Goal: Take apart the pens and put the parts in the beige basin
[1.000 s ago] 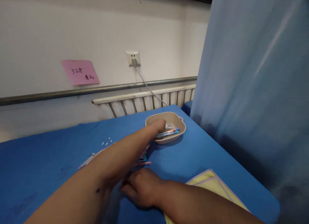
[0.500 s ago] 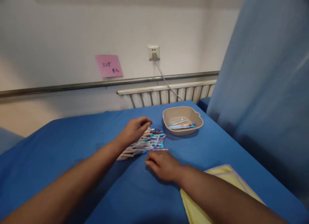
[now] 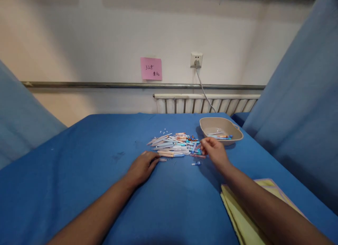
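Observation:
A loose pile of pens and pen parts (image 3: 169, 145) lies on the blue-covered bed, pale barrels mostly to the left and coloured ends to the right. My left hand (image 3: 144, 166) rests low at the pile's near left edge, thumb and fingers apart. A short pale pen piece (image 3: 162, 160) lies at its fingertips. At the pile's right end my right hand (image 3: 214, 150) is raised slightly, fingers pinched together; what is between them is too small to make out. A small blue-and-clear pen part (image 3: 196, 163) lies apart in front of the pile.
A beige plastic basket (image 3: 203, 127) with several pens in it stands just behind my right hand. A folded yellow cloth (image 3: 237, 211) lies under my right forearm. Small white bits (image 3: 163, 132) lie behind the pile. Blue curtains (image 3: 298, 107) hang at both sides.
The view has turned left. My left hand has come down from above the pile to its near left edge. My right hand has moved from the near side to the right end.

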`<state>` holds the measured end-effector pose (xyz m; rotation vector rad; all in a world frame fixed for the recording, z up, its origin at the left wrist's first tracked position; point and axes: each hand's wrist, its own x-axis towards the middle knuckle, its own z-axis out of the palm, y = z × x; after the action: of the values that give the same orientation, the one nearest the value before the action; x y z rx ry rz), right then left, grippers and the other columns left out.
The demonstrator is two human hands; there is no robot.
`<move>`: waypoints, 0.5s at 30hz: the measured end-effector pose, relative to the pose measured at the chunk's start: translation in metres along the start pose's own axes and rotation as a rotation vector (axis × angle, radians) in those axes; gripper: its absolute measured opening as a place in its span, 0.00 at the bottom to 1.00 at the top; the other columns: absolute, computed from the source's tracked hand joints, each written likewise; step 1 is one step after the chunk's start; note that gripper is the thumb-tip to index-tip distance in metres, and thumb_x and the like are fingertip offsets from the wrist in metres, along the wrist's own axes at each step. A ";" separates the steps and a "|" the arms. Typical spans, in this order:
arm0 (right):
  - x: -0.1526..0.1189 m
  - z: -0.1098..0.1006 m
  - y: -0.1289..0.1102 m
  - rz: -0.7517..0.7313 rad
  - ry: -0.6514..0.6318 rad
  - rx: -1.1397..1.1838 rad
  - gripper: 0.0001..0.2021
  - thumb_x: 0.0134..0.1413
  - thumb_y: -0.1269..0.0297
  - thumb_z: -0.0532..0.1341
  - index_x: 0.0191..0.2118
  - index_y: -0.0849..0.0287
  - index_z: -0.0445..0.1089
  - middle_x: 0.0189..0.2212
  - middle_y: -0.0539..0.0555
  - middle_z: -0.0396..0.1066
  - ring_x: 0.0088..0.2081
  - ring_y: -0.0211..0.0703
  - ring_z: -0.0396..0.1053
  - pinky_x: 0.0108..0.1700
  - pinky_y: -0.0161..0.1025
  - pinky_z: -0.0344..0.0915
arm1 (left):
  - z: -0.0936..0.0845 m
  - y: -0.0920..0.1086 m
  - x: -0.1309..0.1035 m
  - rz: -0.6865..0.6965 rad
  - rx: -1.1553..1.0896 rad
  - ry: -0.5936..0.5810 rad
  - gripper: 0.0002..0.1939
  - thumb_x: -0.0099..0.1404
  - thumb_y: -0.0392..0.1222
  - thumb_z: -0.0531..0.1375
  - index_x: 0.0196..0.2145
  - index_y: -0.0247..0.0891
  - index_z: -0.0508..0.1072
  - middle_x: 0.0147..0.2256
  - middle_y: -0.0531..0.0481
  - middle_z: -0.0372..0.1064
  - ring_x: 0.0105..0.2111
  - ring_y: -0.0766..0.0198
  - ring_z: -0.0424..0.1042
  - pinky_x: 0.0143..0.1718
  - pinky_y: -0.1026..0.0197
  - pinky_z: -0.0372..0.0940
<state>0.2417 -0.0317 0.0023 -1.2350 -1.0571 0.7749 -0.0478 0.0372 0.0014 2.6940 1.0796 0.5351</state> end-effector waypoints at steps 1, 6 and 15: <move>0.006 -0.002 -0.008 0.014 0.058 0.089 0.12 0.50 0.55 0.59 0.29 0.60 0.65 0.20 0.46 0.64 0.19 0.32 0.59 0.23 0.31 0.56 | 0.000 0.001 0.001 0.016 0.006 -0.012 0.14 0.68 0.46 0.49 0.41 0.40 0.72 0.39 0.47 0.72 0.40 0.57 0.68 0.43 0.56 0.61; 0.019 0.004 -0.020 0.038 0.042 0.205 0.13 0.47 0.54 0.61 0.31 0.60 0.66 0.21 0.46 0.64 0.19 0.31 0.58 0.22 0.30 0.56 | 0.002 0.002 0.002 0.053 0.045 -0.058 0.14 0.67 0.49 0.50 0.39 0.41 0.72 0.36 0.47 0.69 0.37 0.57 0.66 0.41 0.56 0.60; -0.016 0.040 0.025 -0.372 -0.430 -0.662 0.10 0.57 0.69 0.54 0.42 0.58 0.69 0.38 0.54 0.72 0.42 0.42 0.67 0.46 0.40 0.62 | 0.002 0.005 0.002 0.056 -0.057 -0.033 0.11 0.66 0.47 0.53 0.37 0.40 0.71 0.43 0.47 0.68 0.44 0.56 0.64 0.47 0.53 0.60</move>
<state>0.2007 -0.0272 -0.0255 -1.3778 -1.9404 0.4086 -0.0424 0.0348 0.0018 2.6813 0.9682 0.5212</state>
